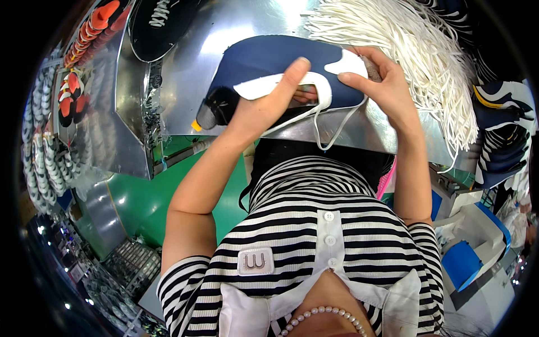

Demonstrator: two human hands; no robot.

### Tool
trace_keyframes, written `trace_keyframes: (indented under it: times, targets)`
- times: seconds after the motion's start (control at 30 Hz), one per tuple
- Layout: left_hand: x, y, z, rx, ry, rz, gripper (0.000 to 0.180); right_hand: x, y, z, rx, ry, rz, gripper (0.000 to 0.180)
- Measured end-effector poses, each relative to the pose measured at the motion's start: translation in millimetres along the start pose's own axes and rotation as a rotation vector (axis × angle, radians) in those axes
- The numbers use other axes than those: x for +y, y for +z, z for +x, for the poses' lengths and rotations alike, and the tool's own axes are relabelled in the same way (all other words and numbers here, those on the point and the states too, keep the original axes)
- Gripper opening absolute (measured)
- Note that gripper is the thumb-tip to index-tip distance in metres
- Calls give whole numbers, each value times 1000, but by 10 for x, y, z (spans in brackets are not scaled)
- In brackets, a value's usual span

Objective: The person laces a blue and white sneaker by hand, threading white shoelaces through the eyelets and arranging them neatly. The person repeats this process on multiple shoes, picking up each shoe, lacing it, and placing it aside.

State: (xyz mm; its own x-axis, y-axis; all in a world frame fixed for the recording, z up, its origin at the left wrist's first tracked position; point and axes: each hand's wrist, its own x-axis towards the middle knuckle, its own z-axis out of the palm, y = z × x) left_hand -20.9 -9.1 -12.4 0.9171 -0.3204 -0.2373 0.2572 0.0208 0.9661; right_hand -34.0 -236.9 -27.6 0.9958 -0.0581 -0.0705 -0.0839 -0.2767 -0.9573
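A navy shoe upper (269, 53) with white trim is held up over the metal table, its black and grey end with a yellow tab at the left. My left hand (269, 104) grips its near side, thumb on top; some fingers show through the opening. My right hand (384, 81) pinches the white-trimmed right end between thumb and fingers. From the near edge of the upper, a white shoelace (317, 126) hangs in a loop. How the lace runs beneath my left hand is hidden.
A thick heap of white laces (404, 62) lies at the right of the metal table (241, 25). More navy and white uppers (502, 135) stack beyond it. A black shoe-shaped piece (160, 25) rests at the far left, with orange uppers (92, 31) hanging beside the table.
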Motion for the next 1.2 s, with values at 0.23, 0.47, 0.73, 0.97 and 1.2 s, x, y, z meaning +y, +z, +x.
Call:
trace_keyframes:
  times: [0.23,0.47,0.73,0.97,1.2]
  targets:
    - [91,-335,43,-315,31,570,50,88,110,254,159,198,346,36]
    - [-12,-174,-84,28,561,989,22,108,343,-223,37,138,323,20]
    - [180,-74,-96,163,754,1023,19,-62,518,-268,-212,103,585,8]
    - [365,-28,-165,146,737,898,17,-318,176,-668,-145,-233,63,14]
    - [656,-20,-233,164,680,683,17,-366,-24,-953,-322,-124,-159,21]
